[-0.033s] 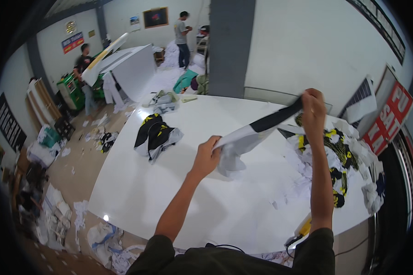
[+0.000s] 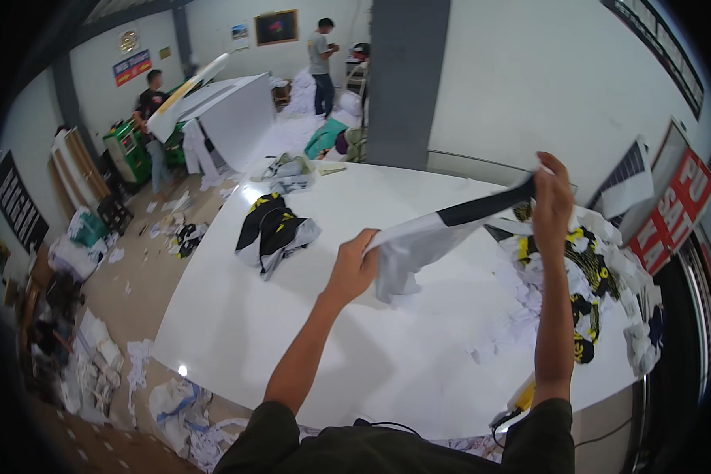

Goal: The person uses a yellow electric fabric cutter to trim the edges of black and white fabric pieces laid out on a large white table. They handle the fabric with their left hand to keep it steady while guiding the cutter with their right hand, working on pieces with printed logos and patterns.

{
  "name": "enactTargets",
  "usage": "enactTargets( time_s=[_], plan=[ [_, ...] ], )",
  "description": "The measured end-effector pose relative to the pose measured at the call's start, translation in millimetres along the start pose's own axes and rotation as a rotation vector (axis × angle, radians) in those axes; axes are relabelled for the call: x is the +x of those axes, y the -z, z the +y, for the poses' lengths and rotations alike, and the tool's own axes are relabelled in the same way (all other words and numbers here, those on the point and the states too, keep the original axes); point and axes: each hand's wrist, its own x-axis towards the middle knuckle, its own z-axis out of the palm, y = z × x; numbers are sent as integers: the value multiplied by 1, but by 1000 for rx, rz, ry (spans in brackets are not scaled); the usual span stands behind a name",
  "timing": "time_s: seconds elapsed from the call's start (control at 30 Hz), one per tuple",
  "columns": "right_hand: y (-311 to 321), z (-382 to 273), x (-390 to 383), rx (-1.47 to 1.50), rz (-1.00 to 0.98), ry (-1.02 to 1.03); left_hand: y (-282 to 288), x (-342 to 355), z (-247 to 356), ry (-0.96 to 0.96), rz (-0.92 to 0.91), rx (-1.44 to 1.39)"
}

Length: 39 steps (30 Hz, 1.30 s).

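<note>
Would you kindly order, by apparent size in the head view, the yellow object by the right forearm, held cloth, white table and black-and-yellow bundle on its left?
White table
Held cloth
Black-and-yellow bundle
Yellow object, partly hidden

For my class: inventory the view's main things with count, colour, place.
Table: 1, white, centre
Cloth piece: 1, pale grey and black, above the table
Cloth bundle: 1, black, yellow, grey, table's left
Cloth heap: 1, black, yellow, white, table's right
Pale cloths: count unclear, greyish, table's far left corner
Unidentified object: 1, yellow and black, table's near right edge
Column: 1, grey, behind the table
Sign: 1, red and white, far right
Framed picture: 1, dark, back wall
People: 2, grey top and dark top, back
Scraps: uncountable, mostly white, left floor
Left hand: 1, bare, gripping cloth piece's left end
Right hand: 1, bare, gripping its right end
Sleeves: 2, dark, lower edge
</note>
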Motion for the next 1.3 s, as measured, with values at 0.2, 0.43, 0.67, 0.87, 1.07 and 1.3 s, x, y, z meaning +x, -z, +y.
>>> enactTargets(
  time_s=[0.2, 0.43, 0.67, 0.87, 1.07, 1.3],
  plan=[
    [17, 31, -22, 234, -301, -325, 82, 34, 12, -205, 74, 162],
    [-75, 55, -43, 88, -1124, -471, 111, 72, -107, 106, -44, 609],
    [-105, 106, -51, -328, -586, -123, 128, 129, -130, -231, 252, 659],
    [-50, 54, -68, -356, -406, -58, 159, 68, -86, -387, 232, 594],
    [5, 62, -204, -399, -614, -13, 146, -96, -125, -213, 25, 594],
    [-5, 77, -416, -335, -1068, -248, 92, -243, -210, 254, -457, 740]
  ],
)
